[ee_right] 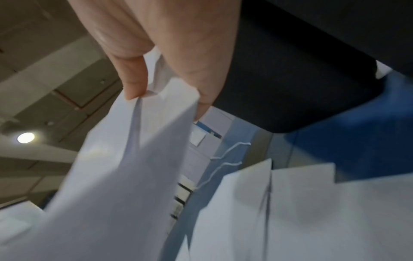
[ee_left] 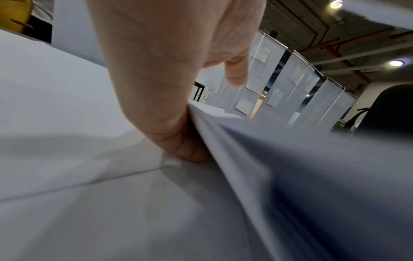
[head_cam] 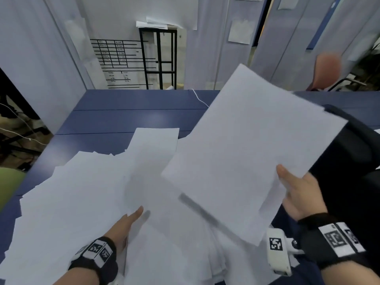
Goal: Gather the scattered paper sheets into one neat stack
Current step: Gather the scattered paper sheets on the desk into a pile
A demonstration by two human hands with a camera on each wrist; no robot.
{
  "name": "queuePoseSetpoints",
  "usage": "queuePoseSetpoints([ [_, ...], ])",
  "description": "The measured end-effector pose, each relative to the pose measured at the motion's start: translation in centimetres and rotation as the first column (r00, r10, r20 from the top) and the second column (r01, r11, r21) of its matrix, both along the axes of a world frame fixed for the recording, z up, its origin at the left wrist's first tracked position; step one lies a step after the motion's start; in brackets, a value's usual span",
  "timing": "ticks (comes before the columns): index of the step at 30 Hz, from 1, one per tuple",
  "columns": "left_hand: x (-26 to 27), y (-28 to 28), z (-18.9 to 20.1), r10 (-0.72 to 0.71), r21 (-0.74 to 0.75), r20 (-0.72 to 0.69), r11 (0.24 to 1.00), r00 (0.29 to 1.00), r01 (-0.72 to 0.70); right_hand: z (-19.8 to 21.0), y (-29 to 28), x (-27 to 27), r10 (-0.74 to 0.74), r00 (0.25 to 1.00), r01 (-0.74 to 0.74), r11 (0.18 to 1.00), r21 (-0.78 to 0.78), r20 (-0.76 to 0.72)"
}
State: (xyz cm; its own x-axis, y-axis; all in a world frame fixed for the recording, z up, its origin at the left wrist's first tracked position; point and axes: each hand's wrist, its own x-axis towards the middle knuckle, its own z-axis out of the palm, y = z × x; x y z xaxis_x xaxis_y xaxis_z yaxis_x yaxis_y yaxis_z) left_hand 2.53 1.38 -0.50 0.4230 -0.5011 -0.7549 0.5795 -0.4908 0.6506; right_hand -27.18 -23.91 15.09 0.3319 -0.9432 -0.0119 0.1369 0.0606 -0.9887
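Loose pile [head_cam: 67, 198]: white sheets fanned all over the left and middle of the blue table [head_cam: 127, 112], corners sticking out everywhere, so nowhere near a neat stack yet. One sheet [head_cam: 156, 140] pokes out toward the far side.

How the paper handles: my guess is light, floppy and slick sheet on sheet, so it'll slide and fan if pushed from one side only. Best bet is probably to take it at the edges and corners, squaring from two sides, rather than pressing in the middle.

Left hand [head_cam: 125, 225]: low on the pile, forearm coming in from the near edge, fingers reaching forward. From the wrist view the thumb [ee_left: 178, 141] is tucked into a fold of raised sheets [ee_left: 245, 141], so it looks like it's pinching or lifting a few, though the fingertips themselves are hidden.

Held sheets [head_cam: 246, 145]: a small bunch up in the air over the right side of the table, tilted, clear of the pile.

Right hand [head_cam: 300, 192]: clamped on that bunch at its near corner, thumb on top, finger [ee_right: 134, 83] underneath.

Black chair [head_cam: 353, 161]: just right of the held sheets.
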Motion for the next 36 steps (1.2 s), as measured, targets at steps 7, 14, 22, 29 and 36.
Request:
queuePoseSetpoints([
  [7,0.0,-0.5,0.3,0.078,-0.039,-0.061,0.996,0.995,-0.081,-10.7,1.2,3.9,0.186,0.976,-0.149,0.951,0.273,-0.117],
  [14,-0.2,0.0,0.0,0.045,-0.053,-0.044,0.997,0.998,-0.047,-16.0,4.5,8.4,0.321,0.705,-0.166,0.942,0.292,-0.632],
  [22,-0.1,0.0,-1.1,-0.03,0.013,0.179,1.0,0.983,0.028,-16.4,6.1,12.2,0.33,0.341,-0.347,0.914,0.208,-0.88],
  [29,0.5,-0.6,0.0,-0.024,0.024,0.096,0.999,0.995,0.022,-15.8,5.6,12.5,0.405,0.162,-0.526,0.807,0.269,-0.9],
  [36,0.6,-0.6,-0.5,-0.165,0.135,0.228,0.981,0.96,0.137,-16.3,4.7,10.5,0.466,0.346,-0.524,0.816,0.245,-0.814],
])
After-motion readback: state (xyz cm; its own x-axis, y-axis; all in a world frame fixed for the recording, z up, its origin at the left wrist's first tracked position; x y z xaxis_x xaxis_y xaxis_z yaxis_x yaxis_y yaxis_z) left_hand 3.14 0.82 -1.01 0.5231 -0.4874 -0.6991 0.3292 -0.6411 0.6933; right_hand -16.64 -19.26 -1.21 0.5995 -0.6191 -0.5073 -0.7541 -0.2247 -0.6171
